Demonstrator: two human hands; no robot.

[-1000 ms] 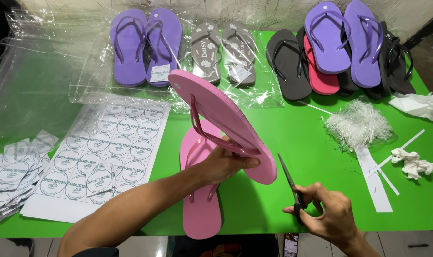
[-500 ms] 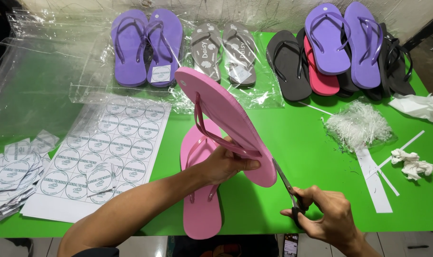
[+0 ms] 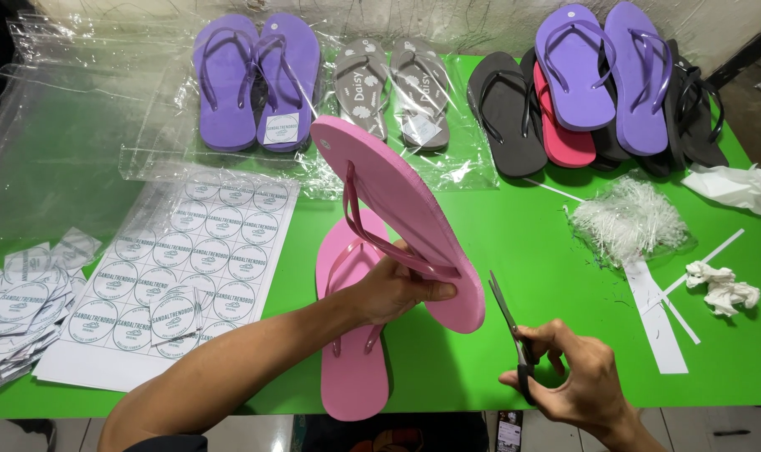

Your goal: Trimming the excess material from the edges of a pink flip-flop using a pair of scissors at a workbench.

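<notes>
Grip: left hand [image 3: 397,289] clasps pink flip-flop [image 3: 401,213], right hand [image 3: 569,377] w/ scissors [image 3: 508,316].

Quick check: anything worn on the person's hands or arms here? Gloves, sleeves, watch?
Nothing worn is visible. The left hand and right hand are bare: no gloves, rings or watch. The left forearm is bare up to the frame's lower edge, with no sleeve; only the right wrist shows, also uncovered.

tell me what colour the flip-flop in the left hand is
Pink flip-flop, in the head view.
</notes>
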